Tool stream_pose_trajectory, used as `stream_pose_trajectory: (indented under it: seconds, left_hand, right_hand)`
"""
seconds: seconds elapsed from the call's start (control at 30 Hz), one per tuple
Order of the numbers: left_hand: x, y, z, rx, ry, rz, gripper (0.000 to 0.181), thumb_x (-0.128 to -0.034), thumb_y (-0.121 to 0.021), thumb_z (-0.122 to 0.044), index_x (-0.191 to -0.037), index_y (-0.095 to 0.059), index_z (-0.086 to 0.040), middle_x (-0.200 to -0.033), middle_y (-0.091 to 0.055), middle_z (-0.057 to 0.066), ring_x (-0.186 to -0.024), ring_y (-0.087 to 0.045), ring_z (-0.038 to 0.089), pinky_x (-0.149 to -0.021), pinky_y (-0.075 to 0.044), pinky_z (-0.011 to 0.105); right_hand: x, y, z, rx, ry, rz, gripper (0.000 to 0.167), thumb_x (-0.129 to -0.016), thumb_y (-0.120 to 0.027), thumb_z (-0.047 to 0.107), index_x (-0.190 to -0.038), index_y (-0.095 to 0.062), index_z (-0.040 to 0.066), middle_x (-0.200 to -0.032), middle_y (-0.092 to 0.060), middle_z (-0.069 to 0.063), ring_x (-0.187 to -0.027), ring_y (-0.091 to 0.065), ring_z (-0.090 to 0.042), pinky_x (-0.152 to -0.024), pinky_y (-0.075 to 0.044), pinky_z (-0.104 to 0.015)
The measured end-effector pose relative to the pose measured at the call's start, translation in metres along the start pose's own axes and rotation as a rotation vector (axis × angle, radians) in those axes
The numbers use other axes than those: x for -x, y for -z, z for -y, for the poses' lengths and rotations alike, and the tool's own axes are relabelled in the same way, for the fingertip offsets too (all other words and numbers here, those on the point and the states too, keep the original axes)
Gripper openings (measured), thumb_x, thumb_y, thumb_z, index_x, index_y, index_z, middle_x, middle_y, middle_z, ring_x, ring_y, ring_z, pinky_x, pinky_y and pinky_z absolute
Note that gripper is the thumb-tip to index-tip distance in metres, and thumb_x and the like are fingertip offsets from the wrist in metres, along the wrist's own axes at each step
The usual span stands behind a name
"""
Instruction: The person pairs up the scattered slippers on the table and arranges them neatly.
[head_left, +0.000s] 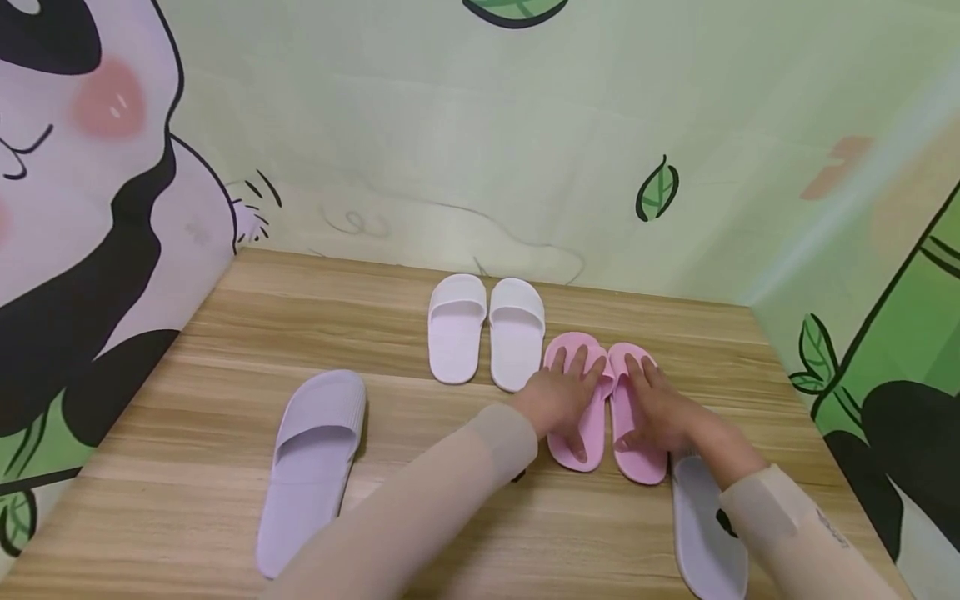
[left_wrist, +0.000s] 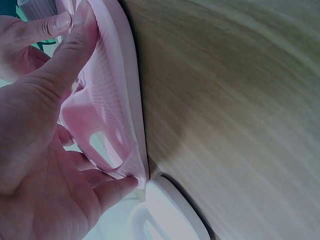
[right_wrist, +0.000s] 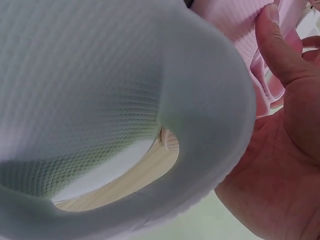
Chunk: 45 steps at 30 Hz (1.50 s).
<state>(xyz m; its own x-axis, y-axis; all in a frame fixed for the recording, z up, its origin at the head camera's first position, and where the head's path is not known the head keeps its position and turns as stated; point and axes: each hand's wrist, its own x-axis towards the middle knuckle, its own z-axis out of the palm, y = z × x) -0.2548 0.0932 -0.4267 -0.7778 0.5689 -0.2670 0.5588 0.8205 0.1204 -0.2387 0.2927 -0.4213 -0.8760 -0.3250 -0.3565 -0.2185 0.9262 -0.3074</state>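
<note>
Two pink slippers lie side by side on a wood-grain floor. My left hand [head_left: 558, 400] rests on the left pink slipper [head_left: 594, 433], fingers spread over its strap and thumb down on the insole. On the right pink slipper [head_left: 647, 468] lies my right hand [head_left: 663, 412], its fingers stretched over the strap; in the right wrist view its thumb [right_wrist: 280, 52] touches the pink insole. The left wrist view shows the left thumb [left_wrist: 70, 55] on the insole and a finger at the toe edge.
A white pair, left slipper [head_left: 455, 343] and right slipper [head_left: 517, 354], stands by the back wall. One large pale lavender slipper [head_left: 307, 492] lies at left; another pale slipper [head_left: 701, 525] lies partly under the right forearm. Painted walls [head_left: 420, 167] enclose the floor.
</note>
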Motion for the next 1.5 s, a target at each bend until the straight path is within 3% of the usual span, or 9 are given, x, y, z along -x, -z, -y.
stream_pose_trajectory:
  seconds: [0.3,0.57,0.8,1.5]
  left_hand:
    - [-0.007,0.004,0.003,0.018,-0.013,-0.014,0.139,-0.0681,-0.090,-0.063,-0.169,-0.005,-0.018,-0.176,-0.006,0.015,-0.160,-0.017,0.041,-0.123,-0.039,0.048]
    - [-0.009,0.012,0.004,0.032,-0.011,-0.013,0.136,-0.0702,-0.091,-0.058,-0.168,-0.006,-0.016,-0.175,-0.007,0.016,-0.160,-0.016,0.043,-0.125,-0.035,0.051]
    - [-0.018,0.011,0.008,0.018,0.013,-0.014,0.139,-0.0678,-0.091,-0.060,-0.168,-0.006,-0.016,-0.175,-0.008,0.016,-0.160,-0.018,0.042,-0.129,-0.026,0.047]
    - [-0.032,0.018,0.012,0.004,0.029,-0.028,0.136,-0.0701,-0.090,-0.059,-0.168,-0.007,-0.016,-0.175,-0.009,0.016,-0.160,-0.018,0.041,-0.130,-0.025,0.045]
  right_hand:
    - [-0.008,0.006,-0.005,0.001,-0.007,-0.004,0.130,-0.082,-0.087,0.038,-0.162,0.004,-0.006,-0.164,0.005,-0.043,-0.152,-0.002,-0.062,-0.122,-0.018,-0.071]
    - [-0.015,0.011,-0.007,0.008,-0.013,0.002,0.131,-0.082,-0.087,0.040,-0.162,0.006,-0.007,-0.164,0.006,-0.044,-0.152,0.000,-0.062,-0.122,-0.017,-0.071]
    - [-0.023,0.014,-0.008,-0.016,-0.019,0.012,0.130,-0.083,-0.086,0.040,-0.163,0.007,-0.004,-0.166,0.007,-0.040,-0.154,0.002,-0.060,-0.123,-0.012,-0.071]
    - [-0.039,0.022,-0.017,-0.016,-0.010,0.018,0.129,-0.083,-0.087,0.035,-0.162,0.007,-0.005,-0.165,0.008,-0.040,-0.154,0.004,-0.058,-0.124,-0.010,-0.069]
